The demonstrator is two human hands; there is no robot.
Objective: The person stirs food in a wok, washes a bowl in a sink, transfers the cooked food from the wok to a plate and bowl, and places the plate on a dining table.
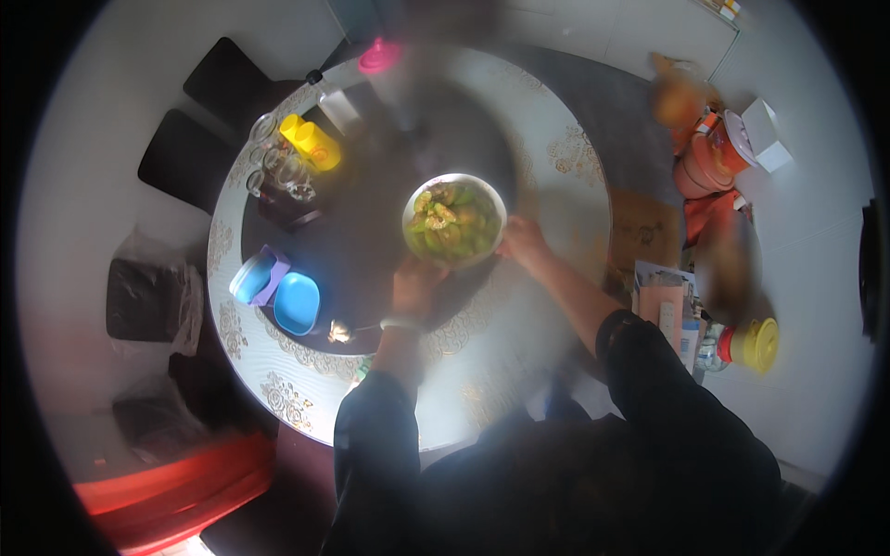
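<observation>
A round white bowl point(455, 221) full of green, sliced food, perhaps a vegetable dish, is between my hands over the dark round centre of the dining table. My left hand point(418, 276) is on the bowl's near left side, a pale bangle on its wrist. At the near right rim, my right hand point(520, 240) grips the edge. The food has paler brownish pieces on top. The bowl's underside is hidden, so I cannot tell whether it touches the table.
On the table's left stand yellow cups point(320, 147), glass mugs point(278, 167), a clear bottle point(338, 104) and blue plastic containers point(297, 303). A pink lid-like thing point(379, 57) is at the far edge. Black chairs point(186, 158) line the left; buckets point(704, 167) and boxes point(646, 226) crowd the right.
</observation>
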